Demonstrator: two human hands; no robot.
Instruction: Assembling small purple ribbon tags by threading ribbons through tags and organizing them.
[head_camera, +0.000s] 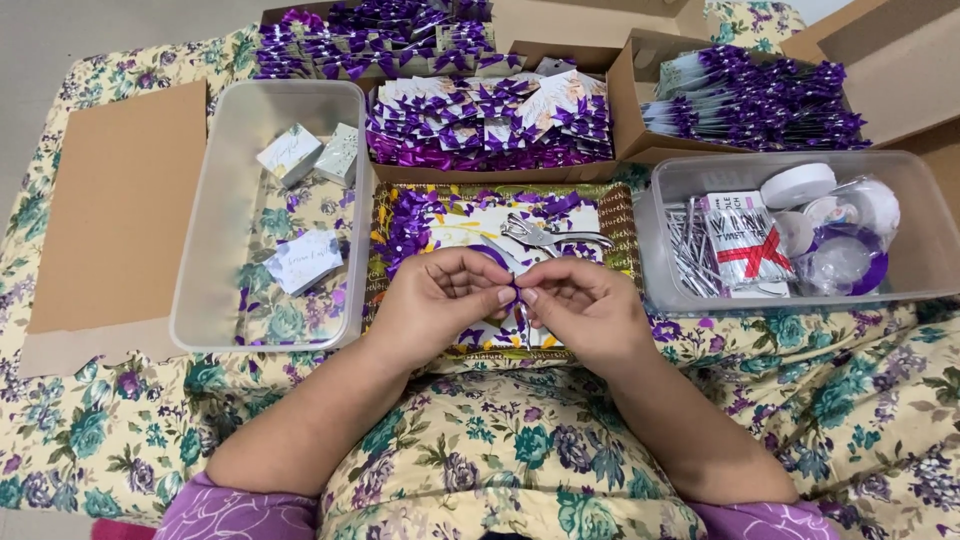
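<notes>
My left hand (440, 300) and right hand (585, 300) meet fingertip to fingertip, pinching a purple ribbon (517, 293) over the tray's (620, 215) near edge — it runs roughly upright, I judge. Beyond, a punch (545, 236) lies on the tray. Farther back, boxes (625, 75) hold many finished tags (490, 120) — well along, I'd say, though how many remain I cannot tell.

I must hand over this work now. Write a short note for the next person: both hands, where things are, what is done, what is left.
Left hand and right hand together pinch a small purple ribbon over the tray.
Hole punch lies on the tray.
Done: cardboard boxes behind hold many cards with purple bows.
Left: this ribbon is not yet on a card; three small boxes wait in the left tub.
</notes>
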